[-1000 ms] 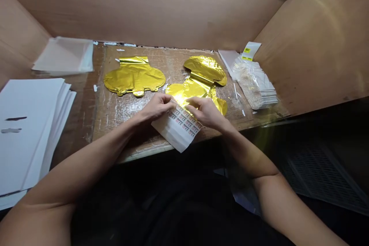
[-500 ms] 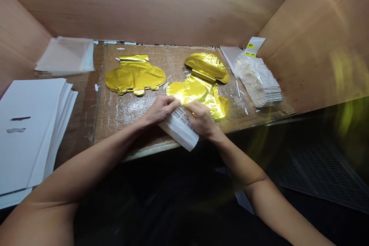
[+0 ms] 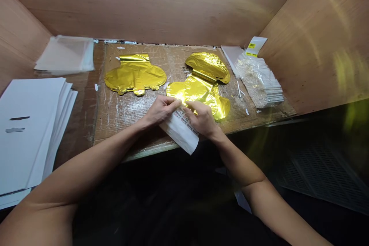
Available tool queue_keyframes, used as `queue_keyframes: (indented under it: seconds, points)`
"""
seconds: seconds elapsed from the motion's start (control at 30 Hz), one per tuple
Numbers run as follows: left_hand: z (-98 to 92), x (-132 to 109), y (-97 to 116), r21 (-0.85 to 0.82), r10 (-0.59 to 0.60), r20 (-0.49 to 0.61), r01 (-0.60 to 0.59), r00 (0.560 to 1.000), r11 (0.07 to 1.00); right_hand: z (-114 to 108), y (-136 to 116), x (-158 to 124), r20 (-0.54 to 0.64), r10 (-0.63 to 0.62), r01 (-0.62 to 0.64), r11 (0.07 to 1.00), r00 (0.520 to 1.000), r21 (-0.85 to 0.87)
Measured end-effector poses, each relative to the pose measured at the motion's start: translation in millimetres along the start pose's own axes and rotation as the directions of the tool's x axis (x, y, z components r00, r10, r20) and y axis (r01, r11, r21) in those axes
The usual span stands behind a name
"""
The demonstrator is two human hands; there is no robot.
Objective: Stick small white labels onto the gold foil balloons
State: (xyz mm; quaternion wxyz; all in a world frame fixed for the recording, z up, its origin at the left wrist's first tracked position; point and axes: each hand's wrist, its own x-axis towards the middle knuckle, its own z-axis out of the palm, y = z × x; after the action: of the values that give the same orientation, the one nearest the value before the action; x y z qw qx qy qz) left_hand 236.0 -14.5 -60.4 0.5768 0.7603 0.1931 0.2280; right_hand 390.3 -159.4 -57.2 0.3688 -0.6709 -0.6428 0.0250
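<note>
Both my hands hold a white paper header card [image 3: 180, 132] printed with rows of small safety symbols along its upper band. My left hand [image 3: 160, 110] pinches its left side, and my right hand [image 3: 201, 119] pinches its right side. The card's lower end hangs past the bench edge. Just behind my right hand lies a crumpled gold foil balloon [image 3: 196, 90], partly hidden by my fingers. Another gold foil balloon [image 3: 208, 67] lies folded beyond it. A third gold foil shape [image 3: 135, 73] lies flat to the left.
The tape-covered cardboard bench top [image 3: 121, 111] is walled by plywood panels [image 3: 144, 4]. A stack of white sheets [image 3: 29, 134] lies at left, and clear plastic bags [image 3: 65, 55] lie behind it. A plastic-wrapped bundle [image 3: 259, 82] sits at the back right beside loose white sticks [image 3: 238, 88].
My hands have drawn closer together, and less of the card's printed band shows. The card now hangs more steeply over the bench edge. The view has shifted slightly.
</note>
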Motion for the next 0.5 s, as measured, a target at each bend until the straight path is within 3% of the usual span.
queue_keyframes:
  seconds: [0.13, 0.3, 0.5]
  points:
    - [-0.2, 1, -2, 0.021, 0.027, -0.007, -0.027, 1.0, 0.999, -11, 3, 5, 0.23, 0.147, -0.181, 0.975, 0.962, 0.133]
    - [0.9, 1, -4, -0.054, -0.008, 0.021, 0.009, 1.0, 0.999, -25, 10, 8, 0.287, 0.19, -0.275, 0.917, 0.939, 0.29]
    - [5.6, -2, -2, -0.042, -0.054, 0.006, 0.055, 0.999, 0.998, -31, 13, 9, 0.364, 0.177, -0.28, 0.926, 0.915, 0.255]
